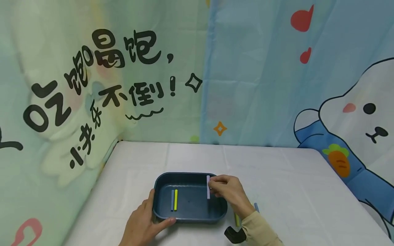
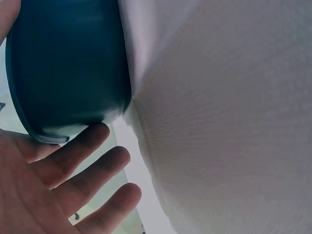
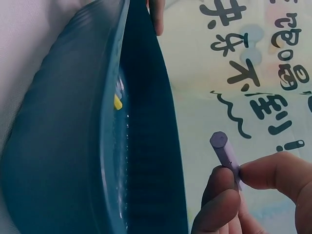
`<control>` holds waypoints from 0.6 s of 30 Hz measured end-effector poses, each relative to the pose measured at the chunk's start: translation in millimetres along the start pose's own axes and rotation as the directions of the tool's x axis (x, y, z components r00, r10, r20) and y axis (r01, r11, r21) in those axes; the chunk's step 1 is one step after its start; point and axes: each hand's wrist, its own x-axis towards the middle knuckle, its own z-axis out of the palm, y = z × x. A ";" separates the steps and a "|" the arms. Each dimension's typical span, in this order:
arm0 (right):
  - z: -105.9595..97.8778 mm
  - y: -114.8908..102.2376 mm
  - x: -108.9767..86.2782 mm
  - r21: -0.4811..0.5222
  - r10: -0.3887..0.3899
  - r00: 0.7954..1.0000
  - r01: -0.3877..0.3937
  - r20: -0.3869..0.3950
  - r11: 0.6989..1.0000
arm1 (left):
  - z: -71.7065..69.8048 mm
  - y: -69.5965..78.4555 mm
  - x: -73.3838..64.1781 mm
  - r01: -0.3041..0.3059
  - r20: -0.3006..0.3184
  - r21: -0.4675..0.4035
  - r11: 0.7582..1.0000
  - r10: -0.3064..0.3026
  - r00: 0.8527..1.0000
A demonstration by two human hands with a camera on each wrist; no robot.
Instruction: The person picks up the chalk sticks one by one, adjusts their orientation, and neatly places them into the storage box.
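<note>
A dark blue oblong tray (image 1: 191, 196) stands on the white table. My left hand (image 1: 144, 218) rests against its left end, thumb at the front rim and fingers fairly straight along the side. In the left wrist view, the lower fingers (image 2: 92, 195) are spread apart beside the tray's wall. Over the tray's right part, my right hand (image 1: 229, 191) pinches a slim lilac stick (image 1: 208, 181) between thumb and fingertips. The right wrist view shows the stick's flat, angular end. Inside the tray at left, a blue stick (image 1: 172, 200) and a yellow stick (image 1: 176, 200) lie side by side.
Under and beside the right forearm, another yellow stick (image 1: 237, 220) and another blue stick (image 1: 256, 207) lie on the table (image 1: 292, 191), partly hidden. A black curved thing (image 1: 235, 235) shows by the right cuff. Printed curtains (image 1: 252, 68) hang behind the table and along its left side.
</note>
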 end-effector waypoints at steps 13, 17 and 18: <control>21.1 0.0 5.0 -0.031 -0.037 0.999 0.038 0.016 0.999 | 2.3 -1.7 -0.5 0.020 0.009 -0.003 1.000 -0.020 1.000; 31.8 1.4 4.3 -0.045 -0.054 0.998 0.056 0.038 0.997 | 2.0 -0.9 0.2 0.026 0.017 -0.003 1.000 -0.026 1.000; 34.4 1.9 4.1 -0.047 -0.055 0.997 0.057 0.044 0.997 | 2.0 -0.8 0.4 0.028 0.020 -0.001 1.000 -0.028 0.999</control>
